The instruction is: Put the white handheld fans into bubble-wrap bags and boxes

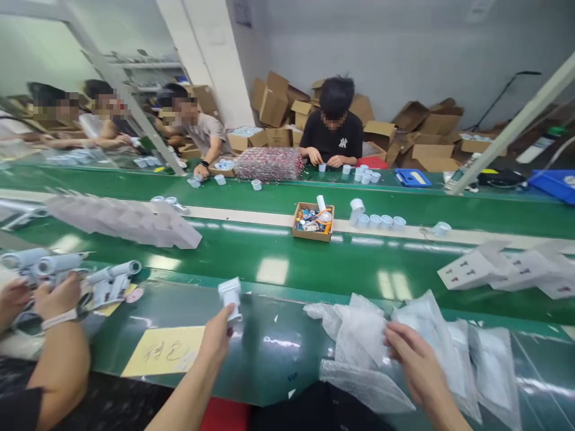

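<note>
My left hand (pixel 218 335) is closed around the lower end of a white plastic camera-like device (pixel 230 291), held upright above the green bench. My right hand (pixel 415 356) has its thumb and fingers pinched at the edge of a clear bubble wrap bag (pixel 357 332). Another bubble wrap bag (pixel 363 383) lies flat in front of it. Beyond my right hand, several filled bubble wrap bags (pixel 492 365) rest side by side with pale items inside. A yellow paper sign (pixel 162 352) with handwriting lies by my left forearm.
At the left, a co-worker's hands (pixel 58 296) hold white cylindrical devices (pixel 58 263). A green conveyor (pixel 242 245) runs across, bearing rows of white boxes (pixel 471 269). Beyond it stand a small parts carton (pixel 312 236) and white cups (pixel 375 221). A person (pixel 332 134) works opposite.
</note>
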{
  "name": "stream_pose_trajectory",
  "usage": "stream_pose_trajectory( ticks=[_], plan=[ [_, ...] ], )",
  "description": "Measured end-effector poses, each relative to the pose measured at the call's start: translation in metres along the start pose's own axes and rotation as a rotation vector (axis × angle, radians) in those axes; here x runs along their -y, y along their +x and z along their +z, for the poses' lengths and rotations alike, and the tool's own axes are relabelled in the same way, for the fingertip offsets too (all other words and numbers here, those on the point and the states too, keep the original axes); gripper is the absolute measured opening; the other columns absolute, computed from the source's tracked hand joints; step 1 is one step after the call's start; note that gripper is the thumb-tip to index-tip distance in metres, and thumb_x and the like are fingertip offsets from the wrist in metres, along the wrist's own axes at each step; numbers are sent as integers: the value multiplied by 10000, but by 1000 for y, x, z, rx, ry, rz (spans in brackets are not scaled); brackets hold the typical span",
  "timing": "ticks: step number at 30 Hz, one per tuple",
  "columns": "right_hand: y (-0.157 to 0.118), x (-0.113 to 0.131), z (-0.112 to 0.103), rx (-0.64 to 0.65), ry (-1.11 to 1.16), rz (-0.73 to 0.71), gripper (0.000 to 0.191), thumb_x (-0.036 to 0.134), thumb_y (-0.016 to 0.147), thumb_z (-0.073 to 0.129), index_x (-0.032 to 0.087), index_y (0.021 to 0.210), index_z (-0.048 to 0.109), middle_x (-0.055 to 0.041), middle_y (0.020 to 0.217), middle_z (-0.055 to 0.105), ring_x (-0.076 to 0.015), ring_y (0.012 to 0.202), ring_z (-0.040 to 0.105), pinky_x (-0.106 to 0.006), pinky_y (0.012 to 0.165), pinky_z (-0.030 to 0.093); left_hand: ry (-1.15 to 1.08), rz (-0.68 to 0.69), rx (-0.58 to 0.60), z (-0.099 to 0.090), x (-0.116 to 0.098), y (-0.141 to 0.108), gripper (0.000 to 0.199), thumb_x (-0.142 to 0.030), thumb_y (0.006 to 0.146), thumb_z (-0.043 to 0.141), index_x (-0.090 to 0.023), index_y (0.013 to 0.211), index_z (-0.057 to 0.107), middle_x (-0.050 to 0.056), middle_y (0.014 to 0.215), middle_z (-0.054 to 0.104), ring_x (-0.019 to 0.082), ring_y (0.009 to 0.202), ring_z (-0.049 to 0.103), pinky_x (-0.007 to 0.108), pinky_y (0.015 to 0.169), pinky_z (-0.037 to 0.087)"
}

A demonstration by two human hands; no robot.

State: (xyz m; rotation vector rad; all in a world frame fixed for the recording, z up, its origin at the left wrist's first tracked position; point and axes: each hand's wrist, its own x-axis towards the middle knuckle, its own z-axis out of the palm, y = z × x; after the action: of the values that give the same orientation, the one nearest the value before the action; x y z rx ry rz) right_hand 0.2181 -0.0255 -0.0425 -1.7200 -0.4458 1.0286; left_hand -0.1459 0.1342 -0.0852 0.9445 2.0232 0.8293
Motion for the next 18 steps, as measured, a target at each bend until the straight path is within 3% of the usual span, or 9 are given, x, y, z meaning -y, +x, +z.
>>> stream_pose_trajectory(
  ticks=[2, 4, 6, 8, 10, 12, 14, 16, 18],
  plan=[
    [-6, 8, 31, 241, 284, 216, 530, 484, 639, 793, 197, 1046, 611, -90, 999, 698, -242, 911, 659, -358, 765, 518, -407, -72, 338, 36, -15, -52, 317, -446, 672, 629, -135, 734, 633, 54, 673, 619, 157, 580, 552, 256, 521, 398],
    [-5, 15, 53, 447, 448, 342, 536, 474, 678, 785, 192, 1084, 579, -95, 1040, 689, -236, 925, 666, -377, 767, 524, -512, -89, 713, 70, -31, -103, 400, -498, 635, 721, -114, 706, 638, 33, 628, 585, 119, 545, 497, 237, 517, 370],
    [1, 22, 58, 435, 513, 318, 482, 442, 667, 802, 170, 1002, 589, -60, 892, 699, -196, 796, 667, -343, 711, 532, -420, -25, 1069, 95, -41, -138, 485, -572, 687, 684, -99, 798, 671, 52, 673, 608, 128, 586, 520, 246, 554, 392],
    [9, 29, 43, 279, 537, 219, 416, 385, 632, 830, 174, 895, 586, -3, 735, 670, -147, 657, 628, -299, 652, 534, -207, 183, 1254, 110, -41, -151, 558, -576, 679, 695, -125, 1008, 674, 106, 902, 666, 194, 788, 590, 293, 677, 448],
    [14, 34, 12, 165, 556, 148, 383, 352, 629, 831, 189, 867, 579, 20, 707, 659, -127, 609, 603, -284, 614, 541, 102, 446, 1232, 117, -28, -146, 621, -473, 571, 794, -188, 1104, 651, 119, 1125, 638, 271, 1038, 553, 354, 849, 436],
    [13, 37, -26, 131, 564, 120, 394, 325, 636, 823, 202, 926, 587, 15, 760, 678, -131, 630, 613, -274, 591, 546, 386, 579, 1153, 118, -12, -136, 439, -338, 525, 810, -212, 927, 688, 86, 1051, 659, 294, 1069, 534, 365, 916, 391],
    [6, 36, -60, 127, 549, 146, 439, 309, 629, 818, 210, 992, 591, 3, 781, 691, -150, 657, 635, -273, 582, 549, 512, 564, 1150, 116, 0, -130, 172, -332, 618, 719, -203, 702, 641, 48, 807, 649, 256, 899, 579, 339, 836, 407],
    [-5, 31, -82, 165, 530, 189, 471, 291, 615, 821, 209, 1019, 592, -11, 777, 700, -167, 666, 653, -279, 593, 552, 419, 459, 1125, 112, -3, -131, 219, -393, 692, 631, -193, 631, 563, 7, 643, 565, 190, 695, 551, 289, 689, 406],
    [-20, 24, -90, 308, 522, 234, 438, 308, 627, 817, 189, 990, 602, -40, 773, 704, -174, 630, 658, -283, 574, 544, 206, 323, 995, 107, -21, -139, 318, -491, 698, 608, -196, 642, 500, -35, 570, 477, 136, 555, 456, 247, 564, 354]
  ],
)
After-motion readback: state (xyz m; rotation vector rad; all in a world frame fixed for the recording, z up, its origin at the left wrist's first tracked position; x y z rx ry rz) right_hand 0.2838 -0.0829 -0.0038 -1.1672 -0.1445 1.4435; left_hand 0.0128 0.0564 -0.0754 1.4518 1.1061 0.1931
